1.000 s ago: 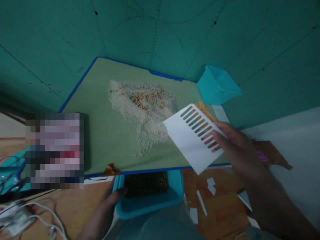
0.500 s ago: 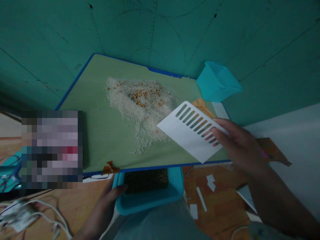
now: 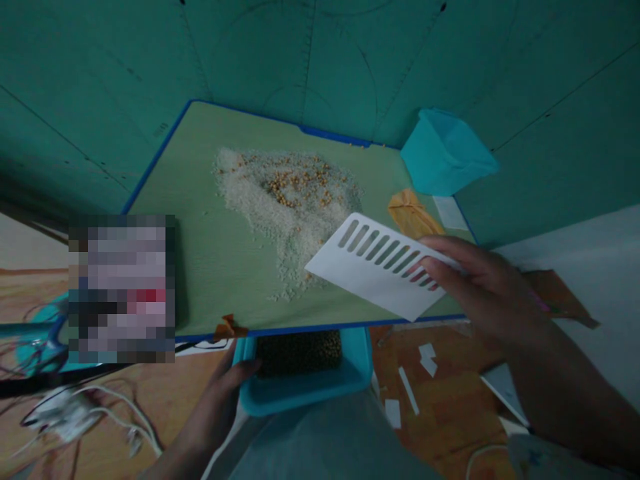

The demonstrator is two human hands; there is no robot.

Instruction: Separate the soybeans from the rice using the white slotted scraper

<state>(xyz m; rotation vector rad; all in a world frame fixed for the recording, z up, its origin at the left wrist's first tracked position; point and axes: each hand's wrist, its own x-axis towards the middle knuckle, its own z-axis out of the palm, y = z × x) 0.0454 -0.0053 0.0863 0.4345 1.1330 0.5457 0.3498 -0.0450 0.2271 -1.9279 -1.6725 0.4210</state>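
Note:
My right hand (image 3: pixel 480 287) pinches the end of a white slotted scraper (image 3: pixel 367 277) between thumb and fingers. The scraper slants over the front right of a green tabletop (image 3: pixel 205 267), its far corner at the edge of a spread heap of rice (image 3: pixel 265 207). Yellow-brown beans (image 3: pixel 283 193) lie scattered across the rice, densest in its middle. Below the front edge, my left hand (image 3: pixel 225 390) grips the left rim of a turquoise bin (image 3: pixel 300 395), thumb over the inside. Small dark green beans (image 3: pixel 295 353) and a few paler ones lie in the bin, partly hidden under the table.
An angular turquoise container (image 3: pixel 445 157) stands at the back right, beside a crumpled orange-yellow piece (image 3: pixel 413 212). A blurred-out box (image 3: pixel 125 287) occupies the left end. White cables (image 3: pixel 120 407) and paper scraps (image 3: pixel 427 360) lie on the wooden floor. A green wall (image 3: pixel 250 53) rises behind.
The scraper has swung left and toward me, across the near right edge of the rice. My left hand keeps its hold on the bin. The whole view has shifted slightly.

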